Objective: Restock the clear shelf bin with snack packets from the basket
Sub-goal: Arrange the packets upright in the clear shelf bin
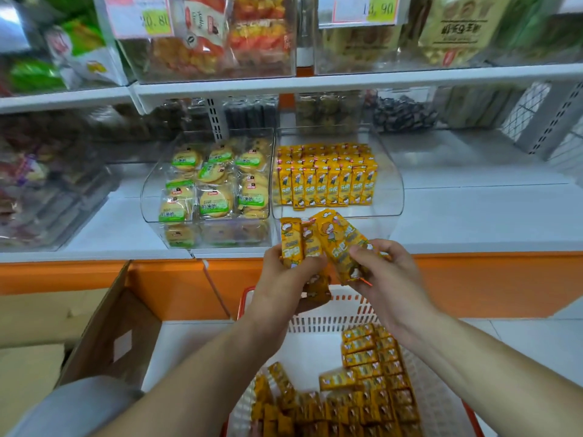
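Left hand (280, 279) curled round snack packets (291, 244), frame centre, right hand (388, 275) pinched further packets (340, 244), clear bin (389, 187) above, basket (331, 316) below.

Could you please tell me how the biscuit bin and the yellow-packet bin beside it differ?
The biscuit bin holds round, green-labelled packets piled loosely; the yellow-packet bin holds slim packets standing in rows. The biscuit bin is filled to its front; the yellow-packet bin's front is bare. Both are clear, with curved sides.
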